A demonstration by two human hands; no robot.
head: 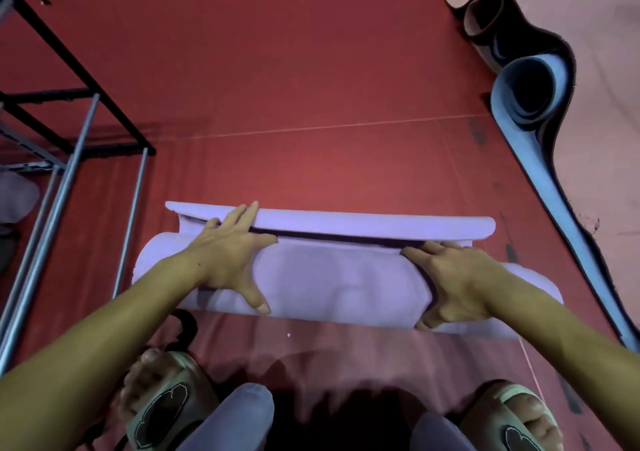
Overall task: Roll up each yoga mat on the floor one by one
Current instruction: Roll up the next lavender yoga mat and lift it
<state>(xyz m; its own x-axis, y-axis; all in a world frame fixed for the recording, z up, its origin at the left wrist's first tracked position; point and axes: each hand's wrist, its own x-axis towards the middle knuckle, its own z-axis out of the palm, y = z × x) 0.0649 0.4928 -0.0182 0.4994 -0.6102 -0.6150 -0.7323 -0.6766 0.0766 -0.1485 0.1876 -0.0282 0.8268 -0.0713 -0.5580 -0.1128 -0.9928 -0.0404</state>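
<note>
Sandalled feet [162, 402]; lavender mat roll [332, 277] crosswise.

we see a lilac yoga mat [332, 277] in the lower middle of the frame, nearly all rolled into a thick tube lying crosswise on the red floor, its last flap curling up along the far edge. at the upper right a blue mat [530, 104] with a dark underside lies half unrolled, its loose coil standing open and a wavy strip trailing toward the lower right. above it sits a brownish roll [485, 11].
</note>
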